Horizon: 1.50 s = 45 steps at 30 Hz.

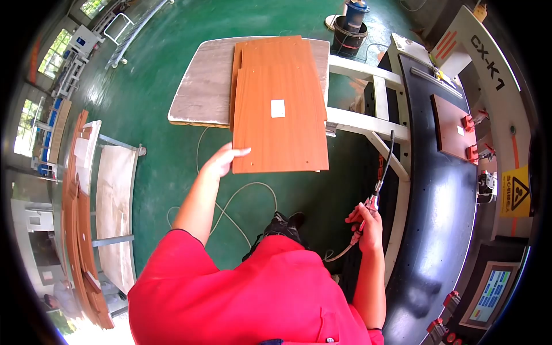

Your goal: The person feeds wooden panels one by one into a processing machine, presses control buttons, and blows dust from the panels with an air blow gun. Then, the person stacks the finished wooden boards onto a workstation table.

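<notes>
My left hand point(221, 160) grips the near left corner of a reddish-brown wooden panel point(280, 141), thumb on top and the other fingers partly hidden at its edge. The panel bears a white label point(278, 108) and small holes near its front edge. It lies on top of other similar panels, stacked slightly askew. In my right hand point(370, 227) is a red air blow gun point(371, 202), its dark, bent nozzle pointing up and away from me. A hose point(340, 253) runs from the gun's lower end.
A grey-topped table point(198, 86) carries the stack. To my right stands a machine with a long black bed point(428, 190), where a brown panel point(453, 127) lies by red clamps. Leaning boards point(83, 230) line the left. A thin hose point(253, 185) loops across the green floor.
</notes>
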Available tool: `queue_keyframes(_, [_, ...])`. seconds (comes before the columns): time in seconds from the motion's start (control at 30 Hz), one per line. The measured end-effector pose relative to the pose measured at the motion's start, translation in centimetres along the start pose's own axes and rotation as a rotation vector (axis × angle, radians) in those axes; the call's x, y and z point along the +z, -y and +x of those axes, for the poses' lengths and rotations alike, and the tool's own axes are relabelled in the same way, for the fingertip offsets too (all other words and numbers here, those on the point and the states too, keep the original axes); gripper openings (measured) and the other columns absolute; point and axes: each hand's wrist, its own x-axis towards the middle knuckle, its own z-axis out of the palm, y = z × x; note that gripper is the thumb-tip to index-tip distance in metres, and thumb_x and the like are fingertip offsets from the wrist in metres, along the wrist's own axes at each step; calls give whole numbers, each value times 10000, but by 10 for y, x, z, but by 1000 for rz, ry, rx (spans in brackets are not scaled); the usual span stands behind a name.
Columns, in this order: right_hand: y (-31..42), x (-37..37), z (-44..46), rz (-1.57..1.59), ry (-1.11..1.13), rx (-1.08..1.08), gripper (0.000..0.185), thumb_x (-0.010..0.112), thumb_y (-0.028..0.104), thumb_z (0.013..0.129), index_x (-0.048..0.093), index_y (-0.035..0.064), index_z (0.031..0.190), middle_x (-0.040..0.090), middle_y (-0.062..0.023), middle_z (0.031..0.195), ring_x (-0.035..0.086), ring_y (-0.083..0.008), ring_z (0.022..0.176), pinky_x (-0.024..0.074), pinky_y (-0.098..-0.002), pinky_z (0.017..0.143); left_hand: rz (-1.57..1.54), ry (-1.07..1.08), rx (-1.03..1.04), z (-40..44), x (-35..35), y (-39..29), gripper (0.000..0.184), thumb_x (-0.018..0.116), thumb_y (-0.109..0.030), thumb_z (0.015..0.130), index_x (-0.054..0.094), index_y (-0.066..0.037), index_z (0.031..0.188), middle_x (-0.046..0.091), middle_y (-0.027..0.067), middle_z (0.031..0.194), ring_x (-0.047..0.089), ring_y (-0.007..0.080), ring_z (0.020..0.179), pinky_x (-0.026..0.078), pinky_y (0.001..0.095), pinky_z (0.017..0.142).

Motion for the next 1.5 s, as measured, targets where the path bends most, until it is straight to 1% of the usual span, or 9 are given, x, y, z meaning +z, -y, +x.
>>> queue_keyframes(0.13, [-31,-18,-2,37,-31,-45,212,623,273,947,586,68,903,655,-66,747,519,-102,508,333,-217,382,-262,168,-9,-28,20,46,583,696,-46,847,472,-82,1385,567,99,1342,555,286,1238,469,471,1027])
queue_keyframes(0.27, [-66,-60,-45,86,-162,-38,220,644,278,936,592,65,932,641,-53,743,506,-88,505,340,-215,386,-214,203,25,-61,57,81,713,711,12,756,420,-2,1407,569,149,1333,557,309,1228,437,445,1059])
queue_keyframes(0.6, [-222,-169,-260,626,-710,-369,398,657,271,940,576,-3,1216,677,-98,982,512,-56,534,378,-199,451,245,896,-259,-119,267,167,791,700,37,693,401,-16,1424,548,145,1351,545,312,1252,443,437,1066])
queue_keyframes(0.67, [-252,-178,-300,639,-791,-310,502,726,188,875,552,-16,1299,680,-115,1095,572,-58,624,402,-190,504,333,968,-383,-135,314,201,795,703,47,687,404,-20,1421,546,145,1354,547,306,1250,443,433,1066])
queue_keyframes(0.9, [-362,-206,-419,709,-1135,-268,519,747,-3,803,563,-60,1285,709,-112,1042,661,-125,816,556,-275,745,575,1299,-609,-208,429,322,815,718,31,695,381,-8,1436,548,138,1342,549,277,1244,442,418,1065])
queue_keyframes(1.07, [-423,-240,-446,745,-1228,-283,483,748,-1,811,577,-66,1258,702,-114,1066,662,-134,832,550,-285,757,722,1299,-668,-254,478,371,846,732,2,694,351,-1,1450,522,150,1368,521,286,1274,414,415,1083])
queue_keyframes(1.23, [-396,-257,-462,804,-1237,-122,156,661,173,941,614,28,976,547,23,729,504,-66,610,425,-246,557,736,1300,-663,-258,486,391,870,731,10,689,334,-7,1463,502,149,1392,502,295,1291,403,427,1090])
queue_keyframes(1.37, [-397,-258,-461,659,-1036,115,187,630,255,966,638,68,977,490,61,662,428,-42,554,342,-229,478,718,1308,-647,-255,486,393,839,700,26,722,328,-15,1474,487,134,1411,471,282,1315,370,408,1105])
queue_keyframes(1.5, [-389,-254,-462,708,-944,179,287,662,329,938,611,59,1022,563,26,724,540,-73,597,358,-232,471,729,1249,-631,-256,502,387,789,711,-4,769,332,7,1460,512,137,1386,516,269,1275,423,390,1060])
